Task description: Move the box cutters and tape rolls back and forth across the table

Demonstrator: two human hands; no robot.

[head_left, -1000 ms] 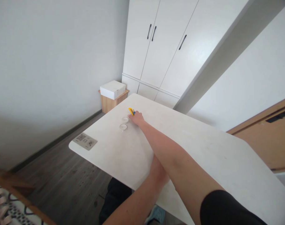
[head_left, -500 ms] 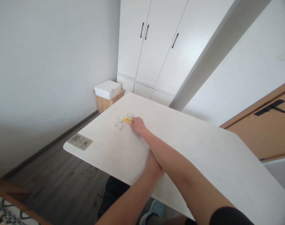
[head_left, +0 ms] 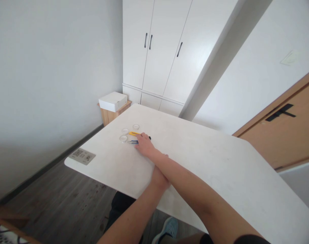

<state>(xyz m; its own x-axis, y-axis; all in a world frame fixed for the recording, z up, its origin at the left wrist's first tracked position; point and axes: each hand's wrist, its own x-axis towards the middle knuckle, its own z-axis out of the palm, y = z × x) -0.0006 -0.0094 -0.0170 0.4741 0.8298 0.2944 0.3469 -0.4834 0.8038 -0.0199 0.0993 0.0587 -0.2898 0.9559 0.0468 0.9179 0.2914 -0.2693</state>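
Observation:
My right hand (head_left: 145, 145) reaches to the left part of the white table (head_left: 195, 149), fingers curled over slim blue-and-silver pen-like items (head_left: 133, 141) that poke out to its left. Right by the fingertips lies a yellow utility knife (head_left: 134, 133), its far end covered by the hand. A small dark tip shows past the knuckles. Three clear round discs or lids (head_left: 123, 138) sit just left of these. My left hand (head_left: 161, 178) rests on the table beneath my right forearm, which hides most of its fingers.
A grey sticker with a printed code (head_left: 82, 156) marks the table's near left corner. Beyond the table a white box (head_left: 113, 101) stands on a wooden cabinet (head_left: 109, 117). White wardrobe doors (head_left: 167, 67) rise behind, and a wooden door (head_left: 294, 132) is at right.
My right hand has shifted slightly nearer to me, and the blue-and-silver items now show beside the knife. More of the yellow knife is visible. My left hand stays under the forearm; the view has turned slightly.

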